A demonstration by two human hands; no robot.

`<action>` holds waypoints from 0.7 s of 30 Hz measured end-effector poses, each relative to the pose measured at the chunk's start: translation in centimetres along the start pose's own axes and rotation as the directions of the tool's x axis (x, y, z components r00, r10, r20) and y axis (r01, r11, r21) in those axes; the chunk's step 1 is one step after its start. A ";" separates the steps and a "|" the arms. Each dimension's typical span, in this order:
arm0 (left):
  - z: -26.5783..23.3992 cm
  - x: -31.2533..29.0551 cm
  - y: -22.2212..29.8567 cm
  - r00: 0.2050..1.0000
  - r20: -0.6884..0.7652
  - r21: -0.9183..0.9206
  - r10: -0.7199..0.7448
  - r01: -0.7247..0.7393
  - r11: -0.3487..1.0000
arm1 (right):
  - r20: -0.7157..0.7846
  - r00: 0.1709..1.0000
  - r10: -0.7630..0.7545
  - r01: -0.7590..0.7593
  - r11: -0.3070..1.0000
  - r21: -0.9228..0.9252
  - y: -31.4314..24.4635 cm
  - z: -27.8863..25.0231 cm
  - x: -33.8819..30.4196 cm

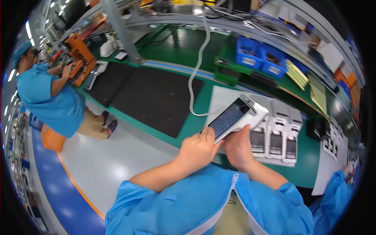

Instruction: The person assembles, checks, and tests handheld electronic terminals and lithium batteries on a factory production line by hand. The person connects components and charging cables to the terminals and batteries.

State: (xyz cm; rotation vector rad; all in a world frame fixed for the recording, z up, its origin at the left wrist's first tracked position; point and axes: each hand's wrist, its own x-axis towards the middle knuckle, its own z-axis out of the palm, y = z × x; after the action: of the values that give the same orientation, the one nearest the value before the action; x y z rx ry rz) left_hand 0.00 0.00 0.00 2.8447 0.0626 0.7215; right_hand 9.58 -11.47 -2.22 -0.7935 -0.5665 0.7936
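Observation:
A white handheld terminal with a dark, lit screen is held tilted in front of my chest, its thick end pointing up and right. My left hand is closed round its lower left end, fingers on the screen's edge. My right hand grips its lower right side from beneath, the fingers partly hidden behind it. A white cable hangs down and runs behind the terminal; whether it is plugged in cannot be seen. Just right, several similar white terminals lie in a row, backs up with dark battery areas showing, on a white sheet.
Dark mats cover the green bench to the left. Blue bins of small parts stand on a raised shelf behind. More white parts lie far right. A co-worker in blue stands left by an orange fixture; another person's sleeve shows lower right.

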 end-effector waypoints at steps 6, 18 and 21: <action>1.8 1.6 6.8 0.972 -0.023 -0.157 0.233 -0.234 0.959 | -0.310 0.949 -0.060 0.049 0.998 -0.045 -4.2 -4.7 -4.0; 6.2 6.6 -2.8 0.956 0.061 -0.256 -0.288 0.294 0.921 | -0.015 0.986 0.164 -0.131 0.837 0.531 -7.2 -7.9 -4.8; 1.8 8.3 0.7 0.896 0.286 -0.600 -0.340 0.444 0.665 | 0.004 0.988 0.157 -0.131 0.807 0.576 -7.2 -8.5 -4.6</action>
State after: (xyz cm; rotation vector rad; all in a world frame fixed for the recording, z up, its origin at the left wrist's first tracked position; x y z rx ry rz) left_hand 8.14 -0.29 2.51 2.0822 0.3269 0.3302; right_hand 15.79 -21.75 -2.18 -0.2884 -0.1981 1.0203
